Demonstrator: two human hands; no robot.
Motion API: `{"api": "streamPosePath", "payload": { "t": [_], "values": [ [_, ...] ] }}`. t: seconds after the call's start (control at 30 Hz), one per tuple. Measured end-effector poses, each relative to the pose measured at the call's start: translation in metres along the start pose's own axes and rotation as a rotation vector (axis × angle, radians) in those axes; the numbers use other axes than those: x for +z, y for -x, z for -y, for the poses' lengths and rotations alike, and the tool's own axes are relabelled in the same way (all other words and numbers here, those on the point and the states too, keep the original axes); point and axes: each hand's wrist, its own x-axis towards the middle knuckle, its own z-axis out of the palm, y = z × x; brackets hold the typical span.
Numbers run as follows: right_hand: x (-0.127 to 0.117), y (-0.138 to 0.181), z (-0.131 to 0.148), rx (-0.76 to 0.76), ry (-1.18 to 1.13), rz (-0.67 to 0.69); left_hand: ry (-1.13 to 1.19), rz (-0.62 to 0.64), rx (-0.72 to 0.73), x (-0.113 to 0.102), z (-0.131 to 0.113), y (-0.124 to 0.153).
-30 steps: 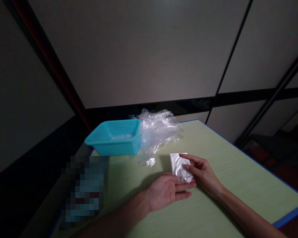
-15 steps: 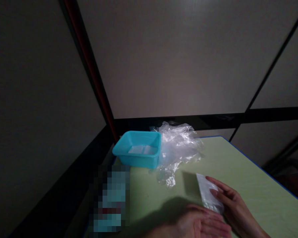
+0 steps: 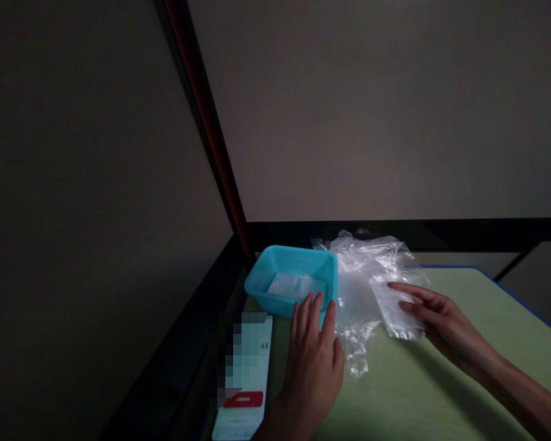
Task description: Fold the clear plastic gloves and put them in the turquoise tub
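At the right hand: white plastic packet held by thumb and forefinger

On the packet's right side, the thumb lies across the face toward the camera. The forefinger extends to the upper edge, its tip above the thumb tip and slightly to the left of it. These two digits are slightly apart, in a light pinch on the packet. The other fingers are bent and partly concealed. The greater part of the packet projects to the left of the thumb and below it, tilted, with a glossy lower edge. It overlaps the crumpled clear film in view; contact between the two cannot be determined.

The left hand is positioned back upward, fingers extended and spread, thumb apart, grasping nothing visible. Its fingertips overlap the front wall of the turquoise basin; whether they touch it cannot be determined. Inside the basin, white sheets lie on the bottom. The film lies directly beside the basin, to its right, on the green table. A flat pale item with a red patch lies to the left of the left hand.
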Motion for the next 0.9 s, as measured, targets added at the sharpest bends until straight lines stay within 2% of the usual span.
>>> {"api": "streamPosePath", "payload": {
  "t": [0.17, 0.27, 0.4, 0.57, 0.77, 0.83, 0.9],
  "values": [
    [0.024, -0.028, 0.017, -0.095, 0.122, 0.136, -0.085, 0.066, 0.011, -0.001, -0.002, 0.007],
    [0.046, -0.042, 0.032, -0.162, 0.176, 0.235, -0.105, 0.059, 0.012, -0.003, -0.006, 0.015],
    [0.082, -0.057, 0.048, -0.261, 0.301, 0.430, -0.114, 0.028, 0.010, -0.003, -0.007, 0.027],
    [0.119, -0.073, 0.049, -0.411, 0.451, 0.675, -0.056, 0.035, -0.003, -0.001, -0.004, 0.037],
    [0.137, -0.083, 0.038, -0.582, 0.807, 0.726, -0.025, 0.082, -0.014, 0.000, -0.003, 0.038],
    [0.140, -0.086, 0.034, -0.573, 0.817, 0.730, -0.019, 0.083, -0.022, 0.000, -0.003, 0.038],
    [0.142, -0.088, 0.030, -0.501, 0.752, 0.719, -0.019, 0.096, -0.019, -0.001, -0.003, 0.037]
  ]
}}
